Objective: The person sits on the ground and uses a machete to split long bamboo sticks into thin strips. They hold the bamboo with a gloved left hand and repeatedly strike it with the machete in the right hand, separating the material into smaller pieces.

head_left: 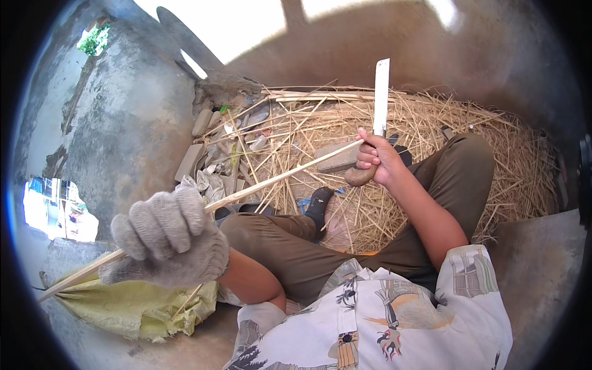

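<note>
In a grey knitted glove, my left hand [169, 237] is closed around a long, pale split strip [271, 180], which looks like bamboo or wood. The strip slants from the lower left up to my right hand. Bare and closed, my right hand [377, 159] grips the brown curved handle of a knife [381, 98]. Its broad, straight blade points upward, away from me. The strip's far end reaches the fingers of my right hand; whether they pinch it or it only touches them, I cannot tell.
Thin shavings and strips [431, 123] cover the floor ahead and to the right. A flat grey block [338, 158] lies behind the knife handle. Stones and rubble [203, 123] sit by the left wall. A yellow-green woven sack [135, 305] lies at lower left. My legs are folded before me.
</note>
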The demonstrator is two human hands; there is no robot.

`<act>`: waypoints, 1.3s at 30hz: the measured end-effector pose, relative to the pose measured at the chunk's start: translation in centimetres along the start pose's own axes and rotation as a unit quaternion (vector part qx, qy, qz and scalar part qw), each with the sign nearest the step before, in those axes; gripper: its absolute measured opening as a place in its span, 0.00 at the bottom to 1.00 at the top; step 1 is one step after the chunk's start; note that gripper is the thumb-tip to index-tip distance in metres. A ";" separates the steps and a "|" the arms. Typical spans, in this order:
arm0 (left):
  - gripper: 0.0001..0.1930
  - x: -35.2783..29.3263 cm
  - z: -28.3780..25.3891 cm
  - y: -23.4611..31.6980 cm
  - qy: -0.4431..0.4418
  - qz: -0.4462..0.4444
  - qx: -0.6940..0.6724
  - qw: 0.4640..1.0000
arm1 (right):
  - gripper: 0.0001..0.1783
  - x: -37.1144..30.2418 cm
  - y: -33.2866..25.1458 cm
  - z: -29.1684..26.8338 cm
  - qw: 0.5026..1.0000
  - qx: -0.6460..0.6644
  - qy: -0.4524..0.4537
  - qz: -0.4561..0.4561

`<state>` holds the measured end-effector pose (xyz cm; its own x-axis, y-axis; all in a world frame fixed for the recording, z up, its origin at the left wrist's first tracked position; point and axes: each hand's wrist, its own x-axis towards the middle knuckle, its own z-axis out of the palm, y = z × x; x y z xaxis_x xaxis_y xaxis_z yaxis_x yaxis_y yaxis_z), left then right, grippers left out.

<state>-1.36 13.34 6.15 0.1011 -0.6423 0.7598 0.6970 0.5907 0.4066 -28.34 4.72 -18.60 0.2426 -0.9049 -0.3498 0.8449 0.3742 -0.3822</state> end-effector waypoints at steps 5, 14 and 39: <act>0.34 -1.5 -2.9 -5.1 -0.089 -0.056 -0.048 0.993 | 0.14 -0.8 0.6 1.0 0.974 -0.166 0.150 -0.030; 0.40 -1.8 -4.3 -7.1 -0.060 -0.033 0.019 0.997 | 0.13 -3.5 6.4 2.5 0.675 -0.690 0.091 -0.246; 0.31 -2.6 -2.6 -1.8 -0.114 0.181 0.136 0.967 | 0.08 -5.5 6.2 4.3 0.598 -0.709 -0.010 -0.372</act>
<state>-1.04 12.70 2.14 0.1224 -0.2635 0.9569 0.4304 0.8829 0.1881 -22.44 11.17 -15.34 0.0691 -0.9250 0.3737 -0.5291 -0.3515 -0.7723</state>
